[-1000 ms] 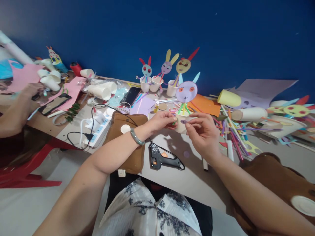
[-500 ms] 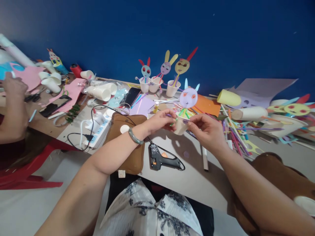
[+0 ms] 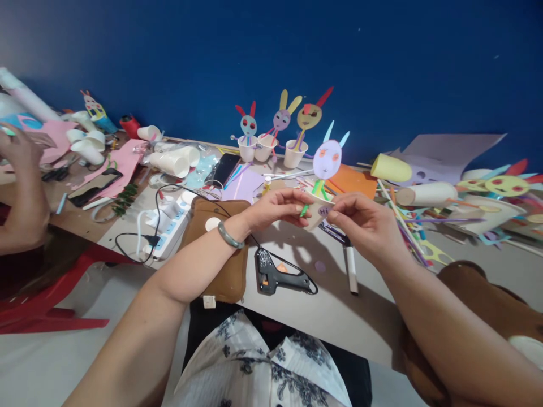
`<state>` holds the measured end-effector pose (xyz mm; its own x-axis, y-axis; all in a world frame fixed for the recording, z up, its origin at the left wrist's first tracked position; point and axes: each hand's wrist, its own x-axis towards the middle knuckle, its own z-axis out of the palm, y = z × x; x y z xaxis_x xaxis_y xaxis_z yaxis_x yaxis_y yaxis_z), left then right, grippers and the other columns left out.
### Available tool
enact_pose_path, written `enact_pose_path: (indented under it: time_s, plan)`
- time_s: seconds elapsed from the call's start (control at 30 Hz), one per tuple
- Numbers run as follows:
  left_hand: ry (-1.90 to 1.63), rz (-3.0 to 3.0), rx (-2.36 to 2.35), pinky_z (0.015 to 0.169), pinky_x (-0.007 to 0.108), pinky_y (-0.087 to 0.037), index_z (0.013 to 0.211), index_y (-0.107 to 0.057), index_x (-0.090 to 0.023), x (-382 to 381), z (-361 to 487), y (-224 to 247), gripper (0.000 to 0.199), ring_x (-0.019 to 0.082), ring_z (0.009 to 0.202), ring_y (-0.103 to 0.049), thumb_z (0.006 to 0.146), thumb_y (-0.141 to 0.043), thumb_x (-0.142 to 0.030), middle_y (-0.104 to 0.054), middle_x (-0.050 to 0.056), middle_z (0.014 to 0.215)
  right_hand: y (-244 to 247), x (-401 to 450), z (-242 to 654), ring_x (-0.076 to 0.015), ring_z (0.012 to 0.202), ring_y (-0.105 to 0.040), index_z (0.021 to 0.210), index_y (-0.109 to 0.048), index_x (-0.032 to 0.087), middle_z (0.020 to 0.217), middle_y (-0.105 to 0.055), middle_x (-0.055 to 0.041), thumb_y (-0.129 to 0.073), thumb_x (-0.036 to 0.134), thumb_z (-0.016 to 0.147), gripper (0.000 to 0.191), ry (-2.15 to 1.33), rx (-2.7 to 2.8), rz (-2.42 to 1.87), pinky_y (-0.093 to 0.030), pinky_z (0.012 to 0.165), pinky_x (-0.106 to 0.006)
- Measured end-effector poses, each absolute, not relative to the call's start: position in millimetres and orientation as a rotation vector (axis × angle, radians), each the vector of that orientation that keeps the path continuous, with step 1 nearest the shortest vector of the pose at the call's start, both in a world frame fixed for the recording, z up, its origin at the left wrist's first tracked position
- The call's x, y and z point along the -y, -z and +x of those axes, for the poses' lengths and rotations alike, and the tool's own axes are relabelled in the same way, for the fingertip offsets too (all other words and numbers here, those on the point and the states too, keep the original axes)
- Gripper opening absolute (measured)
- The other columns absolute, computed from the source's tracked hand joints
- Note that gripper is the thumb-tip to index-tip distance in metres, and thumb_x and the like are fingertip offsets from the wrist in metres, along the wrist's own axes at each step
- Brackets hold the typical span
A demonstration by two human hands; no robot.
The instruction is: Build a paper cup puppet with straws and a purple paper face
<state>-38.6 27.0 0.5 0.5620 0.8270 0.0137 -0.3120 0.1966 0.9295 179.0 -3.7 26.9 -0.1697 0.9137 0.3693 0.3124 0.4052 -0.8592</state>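
Note:
Between my hands is a paper cup (image 3: 316, 217) with a purple "Hi" label on its side. A round lilac paper face (image 3: 327, 160) with orange eyes and pale blue ears rises from it on green pipe cleaners. My left hand (image 3: 282, 210), wearing a bangle, closes on the cup's left side, a green pipe cleaner end showing at its fingertips. With thumb and fingers my right hand (image 3: 360, 223) pinches the cup's right rim near the label. Below them on the table lies a black glue gun (image 3: 282, 275).
Three finished-looking cup puppets (image 3: 266, 148) stand against the blue wall. To the left are a brown pouch (image 3: 216, 249), a power strip (image 3: 172, 226) with cords and a co-worker's arm (image 3: 25, 181). Pipe cleaners (image 3: 401, 226), rolls and paper clutter the right. A marker (image 3: 352, 270) lies near my right hand.
The cup has tilted and shifted slightly right, and its paper face leans right with it. Both my hands keep hold. The co-worker's hand at the left has moved a little.

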Motion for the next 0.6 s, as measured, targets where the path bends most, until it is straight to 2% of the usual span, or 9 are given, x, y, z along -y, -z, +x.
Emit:
enact_pose_path:
  time_s: [0.13,0.23,0.4,0.6]
  plan:
    - [-0.950,1.156,-0.608,0.076,0.030,-0.060,0.101,-0.073,-0.017,-22.5,-36.3,-4.6,0.050,0.014,0.075,-0.071,0.060,-0.095,-0.037,-0.074,0.003,0.085,-25.8,4.5,181.3,-0.0191,0.076,-0.061,0.073,-0.066,0.024,0.083,-0.065,-0.0043,-0.080,0.054,0.077,0.034,-0.957,1.621,-1.068,-0.054,0.068,-0.034]
    - [-1.055,1.177,-0.682,0.072,0.028,-0.060,0.097,-0.074,-0.016,-20.0,-31.9,-5.9,0.046,0.011,0.070,-0.069,0.062,-0.093,-0.039,-0.073,0.002,0.083,-23.3,5.3,182.1,-0.0188,0.080,-0.062,0.073,-0.067,0.023,0.084,-0.065,-0.0039,-0.080,0.052,0.078,0.032,-0.953,1.630,-1.036,-0.055,0.073,-0.034]
    - [-1.197,1.221,-0.764,0.066,0.026,-0.059,0.094,-0.078,-0.016,-19.3,-28.7,-4.0,0.040,0.008,0.062,-0.066,0.066,-0.090,-0.043,-0.074,0.003,0.093,-22.5,7.6,179.2,-0.0221,0.088,-0.065,0.073,-0.067,0.024,0.088,-0.067,-0.0055,-0.080,0.052,0.079,0.031,-0.908,1.623,-1.051,-0.056,0.078,-0.037]
    - [-1.295,1.205,-0.794,0.070,0.027,-0.059,0.096,-0.079,-0.018,-18.5,-25.6,0.0,0.038,0.012,0.067,-0.069,0.071,-0.087,-0.045,-0.073,0.001,0.079,-25.6,23.6,163.1,-0.0296,0.114,-0.065,0.082,-0.068,0.026,0.114,-0.068,-0.0114,-0.077,0.043,0.085,0.020,-0.628,1.574,-1.044,-0.059,0.086,-0.044]
